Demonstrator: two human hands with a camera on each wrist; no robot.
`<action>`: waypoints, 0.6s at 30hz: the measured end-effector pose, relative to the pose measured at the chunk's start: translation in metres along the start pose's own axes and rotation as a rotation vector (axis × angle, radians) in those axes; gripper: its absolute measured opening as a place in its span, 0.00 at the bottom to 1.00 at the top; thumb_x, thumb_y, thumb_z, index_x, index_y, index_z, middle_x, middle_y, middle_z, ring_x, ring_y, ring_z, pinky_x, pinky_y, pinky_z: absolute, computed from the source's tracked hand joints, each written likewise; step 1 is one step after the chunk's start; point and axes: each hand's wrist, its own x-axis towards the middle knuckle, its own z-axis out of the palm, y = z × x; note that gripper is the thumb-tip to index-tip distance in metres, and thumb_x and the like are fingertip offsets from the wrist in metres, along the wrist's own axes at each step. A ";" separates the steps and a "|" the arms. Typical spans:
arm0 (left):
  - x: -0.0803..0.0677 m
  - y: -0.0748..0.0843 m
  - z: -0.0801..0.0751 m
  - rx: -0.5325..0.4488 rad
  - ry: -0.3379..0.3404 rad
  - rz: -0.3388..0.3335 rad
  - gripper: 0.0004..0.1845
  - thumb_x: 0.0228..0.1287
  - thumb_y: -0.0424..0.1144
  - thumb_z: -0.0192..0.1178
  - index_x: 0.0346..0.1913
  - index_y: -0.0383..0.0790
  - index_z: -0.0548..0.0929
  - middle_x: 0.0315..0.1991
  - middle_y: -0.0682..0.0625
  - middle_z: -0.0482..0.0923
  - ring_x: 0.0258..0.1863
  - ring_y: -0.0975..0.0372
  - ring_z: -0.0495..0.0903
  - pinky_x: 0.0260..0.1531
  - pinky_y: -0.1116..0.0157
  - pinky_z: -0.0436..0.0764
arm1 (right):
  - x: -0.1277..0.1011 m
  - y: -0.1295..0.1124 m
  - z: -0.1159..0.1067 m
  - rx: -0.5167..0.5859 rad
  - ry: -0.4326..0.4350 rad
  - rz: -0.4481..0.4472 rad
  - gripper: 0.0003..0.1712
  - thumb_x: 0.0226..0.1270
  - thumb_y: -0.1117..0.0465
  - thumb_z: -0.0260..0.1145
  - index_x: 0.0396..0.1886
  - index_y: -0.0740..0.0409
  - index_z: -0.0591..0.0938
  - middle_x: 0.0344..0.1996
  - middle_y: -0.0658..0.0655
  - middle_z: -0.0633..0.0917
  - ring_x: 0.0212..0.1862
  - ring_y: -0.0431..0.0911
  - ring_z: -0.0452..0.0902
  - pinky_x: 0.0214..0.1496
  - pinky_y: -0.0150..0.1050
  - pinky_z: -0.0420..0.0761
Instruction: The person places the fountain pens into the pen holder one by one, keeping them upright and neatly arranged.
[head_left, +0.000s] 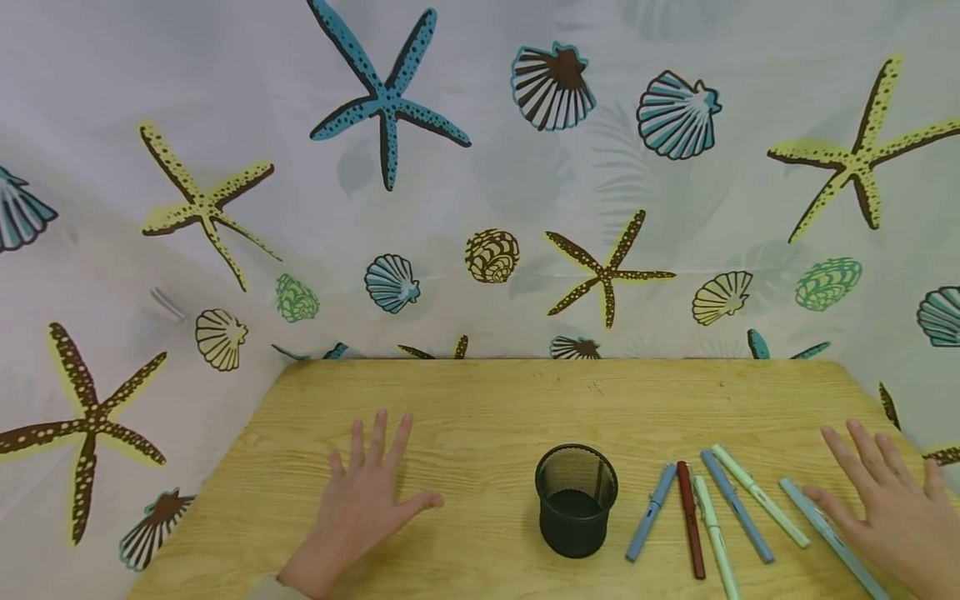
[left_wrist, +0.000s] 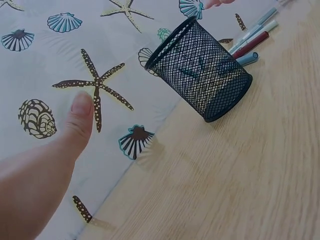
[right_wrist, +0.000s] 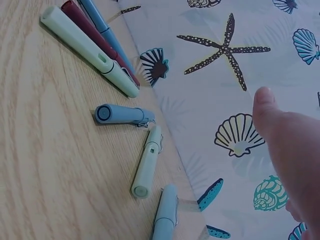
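Observation:
A black mesh pen cup (head_left: pixel 573 533) stands upright on the table, with no pens in it. My left hand (head_left: pixel 363 500) is to its left, fingers spread and holding nothing. To the cup's right lie several capped pens: a blue pen (head_left: pixel 651 511), a dark red pen (head_left: pixel 691 521), a light green pen (head_left: pixel 716 537), another blue pen (head_left: pixel 737 505), a second light green pen (head_left: pixel 761 497) and a light blue pen (head_left: pixel 832 537). Spread out at the far right, my right hand (head_left: pixel 892 508) holds nothing; its thumb is nearest the light blue pen.
The wooden table (head_left: pixel 465 400) reaches back to a white cloth (head_left: pixel 465 183) printed with starfish and shells. This cloth also hangs along the left and right sides of the table.

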 end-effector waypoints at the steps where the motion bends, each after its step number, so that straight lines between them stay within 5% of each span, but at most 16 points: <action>1: 0.001 0.002 0.000 -0.023 -0.006 -0.005 0.55 0.49 0.77 0.48 0.74 0.57 0.36 0.72 0.39 0.41 0.67 0.36 0.42 0.52 0.31 0.50 | 0.000 0.000 0.001 0.010 0.012 -0.004 0.49 0.67 0.38 0.53 0.74 0.48 0.36 0.70 0.67 0.39 0.69 0.62 0.25 0.58 0.65 0.20; 8: 0.007 0.012 -0.002 -0.116 -0.008 -0.001 0.53 0.52 0.74 0.49 0.74 0.54 0.40 0.71 0.39 0.47 0.66 0.36 0.49 0.50 0.32 0.58 | 0.001 0.003 0.000 0.084 0.205 -0.016 0.41 0.71 0.43 0.51 0.73 0.59 0.50 0.64 0.75 0.59 0.67 0.67 0.44 0.63 0.64 0.32; 12: 0.008 0.015 -0.001 -0.155 -0.005 0.014 0.50 0.52 0.74 0.49 0.74 0.54 0.46 0.70 0.42 0.54 0.64 0.36 0.56 0.50 0.33 0.59 | 0.005 0.001 -0.004 0.099 0.249 0.019 0.39 0.71 0.47 0.53 0.69 0.69 0.56 0.55 0.79 0.67 0.56 0.73 0.61 0.62 0.65 0.46; 18: 0.006 0.024 0.001 -0.315 -0.032 0.024 0.46 0.54 0.69 0.54 0.73 0.59 0.49 0.69 0.44 0.56 0.63 0.38 0.59 0.50 0.32 0.58 | 0.007 0.004 -0.005 0.173 0.217 0.063 0.38 0.71 0.50 0.54 0.65 0.77 0.57 0.47 0.84 0.70 0.32 0.73 0.73 0.34 0.63 0.72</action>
